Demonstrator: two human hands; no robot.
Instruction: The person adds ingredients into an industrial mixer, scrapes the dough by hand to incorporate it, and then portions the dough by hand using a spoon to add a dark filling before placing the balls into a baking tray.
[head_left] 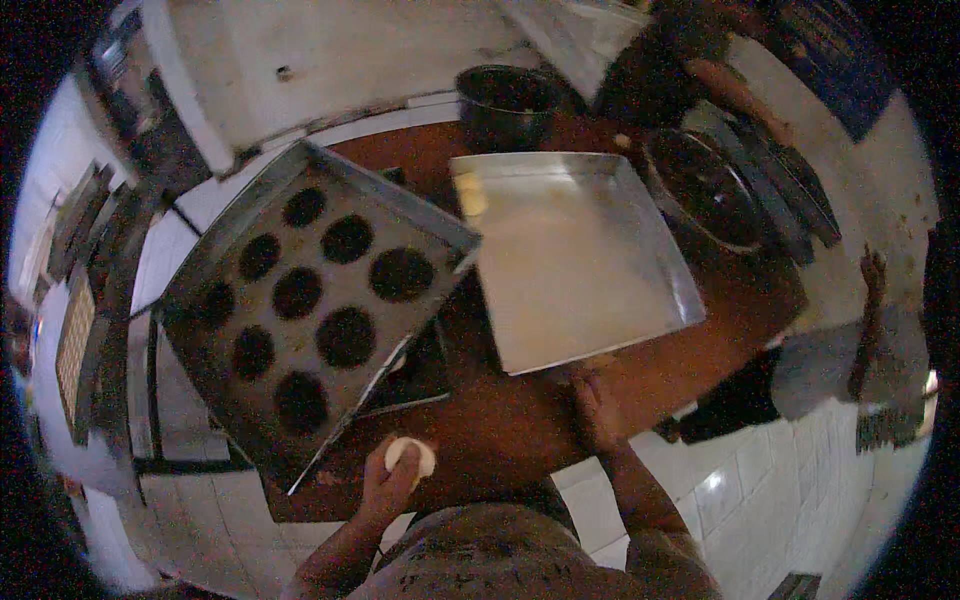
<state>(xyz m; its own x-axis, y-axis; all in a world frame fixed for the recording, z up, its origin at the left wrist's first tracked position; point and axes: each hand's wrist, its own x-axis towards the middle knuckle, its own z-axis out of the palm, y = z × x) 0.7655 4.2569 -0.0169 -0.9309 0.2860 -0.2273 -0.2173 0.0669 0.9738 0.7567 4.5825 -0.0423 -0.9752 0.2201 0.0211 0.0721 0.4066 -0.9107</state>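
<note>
My left hand (382, 482) is closed around a pale round piece of what looks like dough (420, 457), above the table's near edge. My right hand (600, 412) reaches to the near rim of a shallow metal tray (683, 285); its fingers look stretched out, the tips dim against the rim. A pale, powdery layer (575, 280) covers much of that tray's bottom, and something yellowish (470, 193) shows at its far left corner. Left of it, a larger grey baking tray (220, 385) sits at an angle, with several dark round shapes (297, 293) in it.
Both trays are on a reddish-brown table (500, 430). A dark pot (507, 105) stands at the back, and a wide dark bowl (705, 190) at the far right. Another person's arm (740, 98) is beyond it. A dark flat pan (415, 370) lies partly beneath the left tray.
</note>
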